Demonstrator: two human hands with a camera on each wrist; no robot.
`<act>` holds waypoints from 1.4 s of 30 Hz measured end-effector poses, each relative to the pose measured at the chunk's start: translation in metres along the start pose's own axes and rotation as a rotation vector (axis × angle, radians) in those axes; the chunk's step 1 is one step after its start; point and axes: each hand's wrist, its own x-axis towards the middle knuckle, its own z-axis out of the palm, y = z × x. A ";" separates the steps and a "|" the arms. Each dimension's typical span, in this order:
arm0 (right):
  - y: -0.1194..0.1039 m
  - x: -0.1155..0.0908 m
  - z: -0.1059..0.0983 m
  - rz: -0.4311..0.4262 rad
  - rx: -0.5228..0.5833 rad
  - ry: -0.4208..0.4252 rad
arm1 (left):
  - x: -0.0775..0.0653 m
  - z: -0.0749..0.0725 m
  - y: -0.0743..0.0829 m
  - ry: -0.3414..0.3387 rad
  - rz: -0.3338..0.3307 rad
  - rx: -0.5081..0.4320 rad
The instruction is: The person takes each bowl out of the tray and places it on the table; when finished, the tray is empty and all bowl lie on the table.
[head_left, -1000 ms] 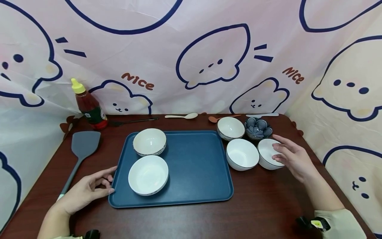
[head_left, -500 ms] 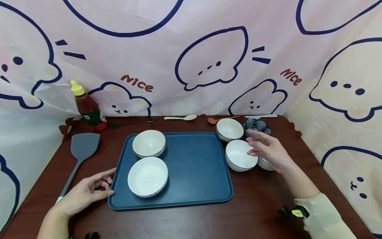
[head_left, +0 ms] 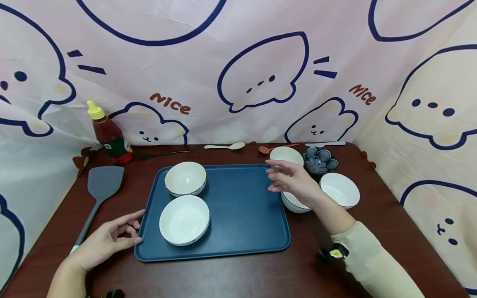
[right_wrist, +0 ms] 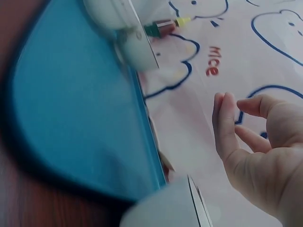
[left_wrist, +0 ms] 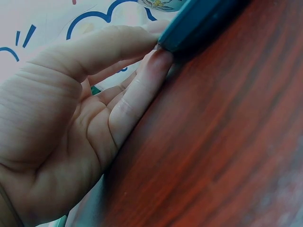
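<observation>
Here, nearest to me over the brown tabletop, my left hand lies palm inward, its thumb and index fingertips touching the left edge of the blue tray, the other fingers loosely bent. The left wrist view shows what the head view cannot: the fingertips from the palm side, right against the tray's outer edge.

On the tray's left part sit a white front bowl and, just behind it, a patterned bowl.

My right arm reaches across from the right, and my right hand hangs above the tray's right edge, fingers relaxed, holding nothing. The right wrist view reveals the gap between thumb and fingers. The hand partly hides a white bowl beside the tray; another white bowl stands to its right.

Farther off are a grey spatula, a petal-shaped dark dish, a red sauce bottle, a cream spoon and a cartoon-printed cloth.
</observation>
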 end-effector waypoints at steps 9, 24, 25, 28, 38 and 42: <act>-0.009 0.028 0.044 0.042 0.079 -0.038 | -0.002 0.000 0.001 0.030 -0.028 0.042; -0.003 0.065 0.116 0.102 0.195 -0.149 | 0.001 0.002 0.002 0.024 -0.042 0.042; -0.003 0.068 0.118 0.108 0.202 -0.156 | 0.002 0.002 0.002 0.025 -0.041 0.042; -0.003 0.077 0.125 0.119 0.213 -0.166 | 0.002 0.001 0.001 0.017 -0.025 0.045; 0.009 0.102 0.152 0.167 0.154 -0.153 | 0.001 -0.002 0.000 0.013 -0.020 0.018; 0.014 0.105 0.157 0.192 0.149 -0.167 | 0.000 -0.002 0.000 0.001 0.001 0.000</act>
